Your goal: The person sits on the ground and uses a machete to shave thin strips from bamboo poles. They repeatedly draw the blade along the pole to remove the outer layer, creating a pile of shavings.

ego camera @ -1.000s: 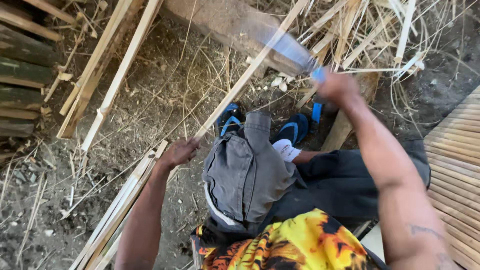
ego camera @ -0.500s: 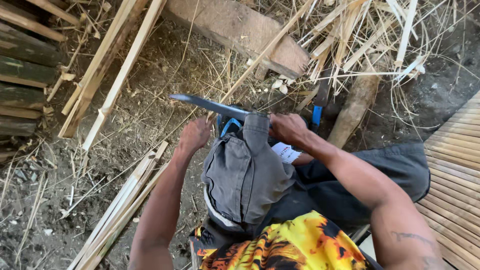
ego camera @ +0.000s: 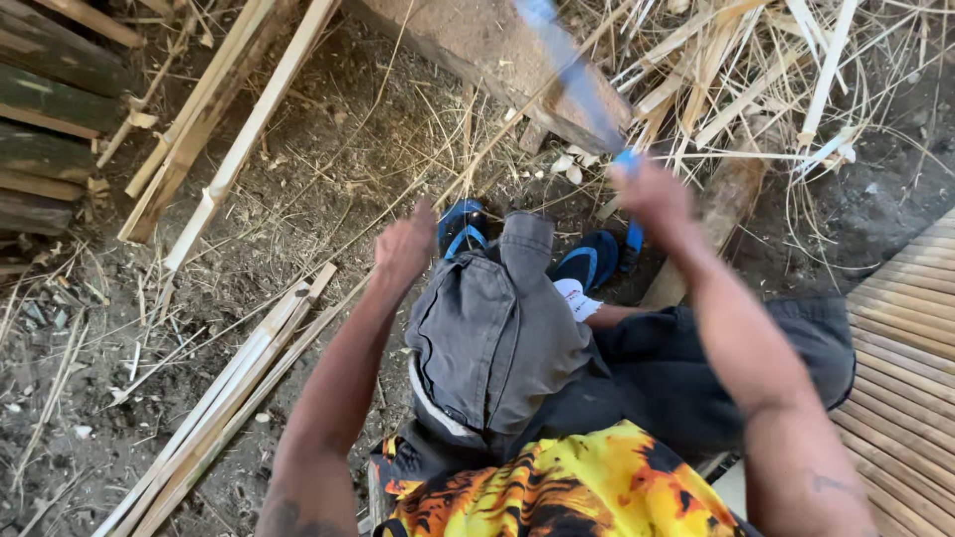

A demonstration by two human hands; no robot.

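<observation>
My right hand [ego camera: 652, 194] is raised in front of me and grips the handle of a machete [ego camera: 572, 70]. Its blade is motion-blurred and points up and left over a wooden block [ego camera: 468, 45]. My left hand [ego camera: 403, 249] is curled just left of my bent knee, apparently pinching a thin bamboo strip [ego camera: 497, 134] that slants up to the right toward the block. My feet in blue sandals [ego camera: 463, 229] rest on the dirt between both hands.
Split bamboo slats [ego camera: 224, 393] lie on the ground at lower left, and longer slats [ego camera: 229, 119] lean at upper left beside dark poles [ego camera: 50, 99]. Loose bamboo splinters [ego camera: 756, 60] are piled at upper right. A slatted bamboo platform [ego camera: 905, 368] is at right.
The machete was raised one second ago, swung down level near my knee half a second ago, and is now lifted high again. My left hand has stayed by the knee.
</observation>
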